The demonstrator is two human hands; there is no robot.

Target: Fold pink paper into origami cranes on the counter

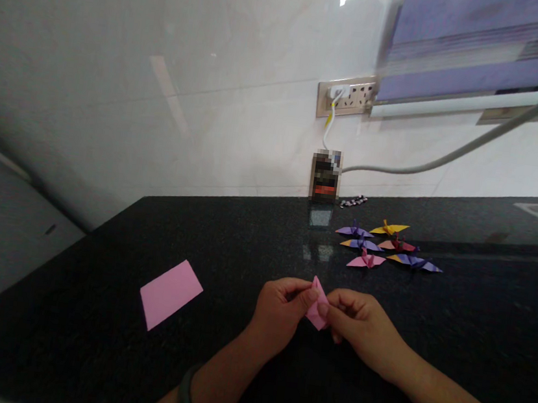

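Observation:
A small piece of folded pink origami paper (317,318) is held up between my two hands over the dark counter. My left hand (280,307) pinches its left side, thumb on the front face. From the other side my right hand (357,317) grips the right edge between thumb and fingers. The paper comes to a point at the top and shows crease lines. Fingertips behind it are partly hidden. Off to the left lies a flat pink paper sheet (170,295), apart from both hands.
Several folded paper cranes stand at the back right, among them a pink crane (366,260) and a yellow crane (390,229). A blurred-out upright object (326,176) leans by the wall. A beaded string (354,202) lies beside it. A grey cable (430,166) runs rightward below the wall socket (345,96).

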